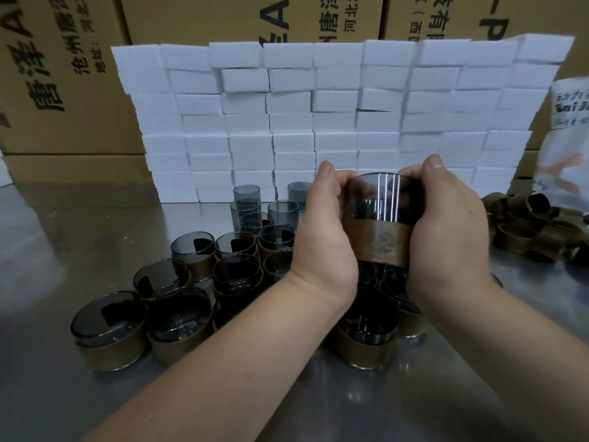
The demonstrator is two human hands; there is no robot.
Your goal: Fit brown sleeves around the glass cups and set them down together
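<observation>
Two hands hold one glass cup (379, 199) up over a metal table (63, 250), and everything else is placed from that cup. Far to its left and behind it stand printed cardboard boxes (63, 74). Lower and to its left a cluster of sleeved cups (178, 327) stands upright on the table, packed close, each dark glass with a brown band round its lower part. Just behind that cluster, still left of the held cup, a few bare cups (247, 199) stand without bands, close to the foot of a wall of white foam blocks (318, 122) that rises behind the held cup. The left hand (322, 237) grips the cup's left side, fingers curled round the glass and thumb raised by the upper rim. The cup is smoky grey, clear of the table, and a brown sleeve (381, 244) wraps its lower half. Directly beneath it more banded cups (366, 342) stand on the table, partly hidden by the wrists. The right hand (449, 244) clasps the cup's right side in the same way, thumb up at the rim, palm against glass and sleeve. To the right of the cup a heap of loose sleeves (522, 231) lies on the table, and above that heap a white printed bag (567, 138) stands at the frame's edge.
</observation>
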